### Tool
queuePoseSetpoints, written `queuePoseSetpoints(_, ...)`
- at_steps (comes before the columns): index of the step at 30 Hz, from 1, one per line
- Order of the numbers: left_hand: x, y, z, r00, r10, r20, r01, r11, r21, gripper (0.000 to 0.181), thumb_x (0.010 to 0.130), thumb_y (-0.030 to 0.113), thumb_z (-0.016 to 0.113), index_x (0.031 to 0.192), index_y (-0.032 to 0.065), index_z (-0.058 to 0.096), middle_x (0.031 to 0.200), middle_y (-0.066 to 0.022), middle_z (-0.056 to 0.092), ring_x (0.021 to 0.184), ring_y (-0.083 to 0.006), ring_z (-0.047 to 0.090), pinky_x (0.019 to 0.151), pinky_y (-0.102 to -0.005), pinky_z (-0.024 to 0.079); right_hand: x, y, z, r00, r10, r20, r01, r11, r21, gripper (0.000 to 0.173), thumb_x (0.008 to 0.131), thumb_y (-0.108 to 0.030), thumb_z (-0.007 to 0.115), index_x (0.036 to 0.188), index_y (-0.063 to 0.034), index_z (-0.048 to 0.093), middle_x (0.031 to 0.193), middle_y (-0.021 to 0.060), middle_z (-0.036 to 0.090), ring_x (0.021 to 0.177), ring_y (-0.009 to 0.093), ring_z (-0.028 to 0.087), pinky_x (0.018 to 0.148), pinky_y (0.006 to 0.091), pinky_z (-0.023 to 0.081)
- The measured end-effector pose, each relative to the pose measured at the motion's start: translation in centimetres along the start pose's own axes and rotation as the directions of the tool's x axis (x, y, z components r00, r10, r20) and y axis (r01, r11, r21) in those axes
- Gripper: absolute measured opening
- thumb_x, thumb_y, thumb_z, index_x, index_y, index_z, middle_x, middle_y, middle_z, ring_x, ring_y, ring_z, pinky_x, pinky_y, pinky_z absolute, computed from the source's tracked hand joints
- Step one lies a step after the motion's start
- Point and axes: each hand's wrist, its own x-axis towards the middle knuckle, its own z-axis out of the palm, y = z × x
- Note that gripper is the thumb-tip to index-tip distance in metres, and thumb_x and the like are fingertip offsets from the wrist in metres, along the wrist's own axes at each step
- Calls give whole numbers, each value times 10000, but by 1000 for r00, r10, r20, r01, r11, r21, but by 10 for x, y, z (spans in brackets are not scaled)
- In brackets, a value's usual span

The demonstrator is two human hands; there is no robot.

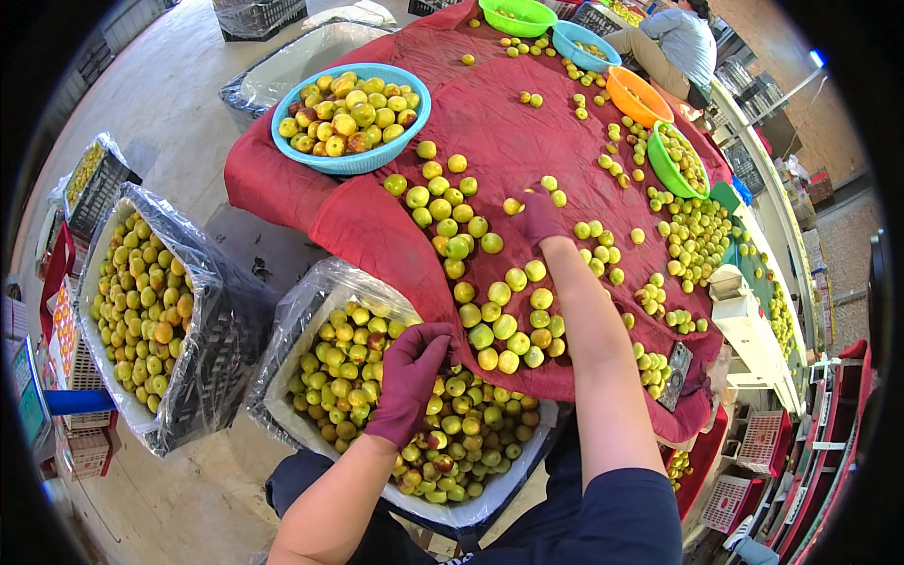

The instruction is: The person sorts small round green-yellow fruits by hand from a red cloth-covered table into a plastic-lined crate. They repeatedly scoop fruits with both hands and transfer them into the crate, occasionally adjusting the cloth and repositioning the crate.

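Note:
My right hand (540, 215), in a purple glove, reaches over the red cloth (487, 106) with its fingers on a yellow-green jujube (513, 206). More jujubes (505, 326) lie loose on the cloth around my forearm. My left hand (415, 381), gloved the same way, hangs over a plastic-lined crate (279, 395) heaped with jujubes (353, 367). Its fingers are curled in, and whatever is inside them is hidden. At the table's far left edge, a blue plastic basket (282, 145) is piled with jujubes, some browned.
Another lined crate of jujubes (141, 304) stands on the floor at left. Green (667, 166), orange (625, 95) and light blue (565, 53) baskets line the far right side. A phone (676, 371) rests at the cloth's right edge. A person (681, 42) sits beyond the table.

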Motion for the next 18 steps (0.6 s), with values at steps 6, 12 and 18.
queuePoseSetpoints(6, 0, -3, 4, 1000, 5, 8, -5, 1000, 4, 166, 873, 108, 549, 1005, 14, 584, 857, -42, 623, 706, -108, 587, 649, -227, 468, -3, -22, -30, 986, 21, 165, -7, 997, -82, 503, 594, -217, 734, 1073, -101, 635, 832, 160, 629, 843, 286, 614, 742, 378, 504)
queuePoseSetpoints(12, 1, 13, -8, 992, 86, -96, -96, 990, -105, 148, 868, 85, 556, 995, 14, 586, 853, -44, 630, 700, -103, 582, 640, -223, 472, -108, -119, -98, 873, 66, 484, -442, 528, 725, 446, 699, -193, 752, 1094, -47, 605, 790, 39, 614, 636, 120, 577, 537, 273, 525)
queuePoseSetpoints(18, -6, 21, -9, 979, 136, -151, -163, 970, -178, 121, 862, 63, 564, 970, 16, 591, 824, -44, 629, 677, -100, 576, 623, -216, 468, -187, -183, -89, 818, -451, 357, -78, 528, 846, 539, 744, -61, 673, 1244, -63, 472, 1118, 37, 518, 963, 154, 539, 825, 291, 457)
